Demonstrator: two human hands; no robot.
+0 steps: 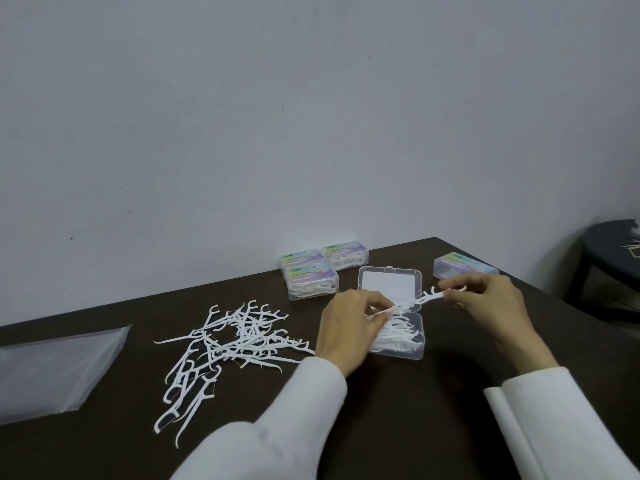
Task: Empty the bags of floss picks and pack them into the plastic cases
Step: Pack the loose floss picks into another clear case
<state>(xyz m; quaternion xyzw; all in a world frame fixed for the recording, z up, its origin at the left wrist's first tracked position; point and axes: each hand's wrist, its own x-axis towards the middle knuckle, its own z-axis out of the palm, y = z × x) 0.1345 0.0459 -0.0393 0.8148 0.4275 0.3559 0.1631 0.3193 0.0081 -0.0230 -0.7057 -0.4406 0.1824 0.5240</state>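
We hold a small bunch of floss picks (414,301) between both hands above the open case (398,337). Our left hand (349,329) pinches the handle ends with fingers curled together, and our right hand (485,301) pinches the head ends. The open case already holds picks, its lid (388,285) lying flat behind it. A loose pile of picks (228,344) lies left of it on the dark table (398,410), beside an empty bag (52,368). 3 filled cases (318,268) stand by the wall, with 1 closed case (460,268) apart at the right.
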